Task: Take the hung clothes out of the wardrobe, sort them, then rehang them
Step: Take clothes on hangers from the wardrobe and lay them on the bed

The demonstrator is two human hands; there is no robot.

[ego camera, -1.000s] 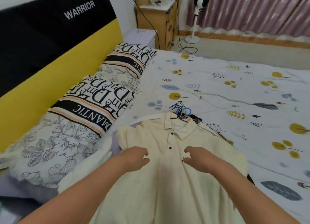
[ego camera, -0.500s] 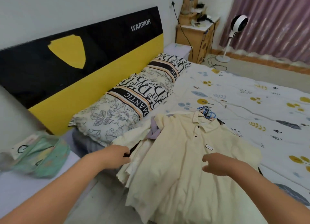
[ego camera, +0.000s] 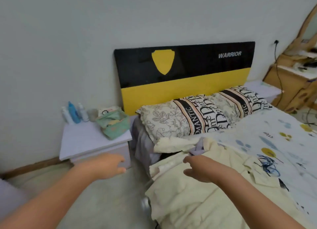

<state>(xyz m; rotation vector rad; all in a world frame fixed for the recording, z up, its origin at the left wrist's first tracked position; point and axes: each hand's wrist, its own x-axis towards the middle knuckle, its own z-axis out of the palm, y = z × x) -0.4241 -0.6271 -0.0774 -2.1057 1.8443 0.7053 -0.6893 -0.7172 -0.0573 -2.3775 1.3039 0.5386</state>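
Note:
A pile of clothes on hangers lies on the near edge of the bed, topped by a cream polo shirt [ego camera: 214, 199]. Blue hanger hooks [ego camera: 269, 165] stick out at its collar end. A lilac garment [ego camera: 199, 147] and more cream fabric [ego camera: 173, 144] show underneath. My right hand [ego camera: 199, 168] hovers over the shirt's left side, fingers loosely spread, holding nothing. My left hand [ego camera: 108, 165] is off the bed, in front of the nightstand, fingers curled and empty. No wardrobe is in view.
A lilac nightstand [ego camera: 85, 143] stands left of the bed with bottles [ego camera: 73, 113] and a green pouch [ego camera: 113, 124]. Two patterned pillows [ego camera: 197, 117] lie against the black and yellow headboard [ego camera: 185, 74]. A wooden dresser [ego camera: 295, 81] stands far right.
My view has swung left, bringing the nightstand and whole headboard in. My left hand let go of the clothes' edge and moved off the bed. My right hand stays over the shirt.

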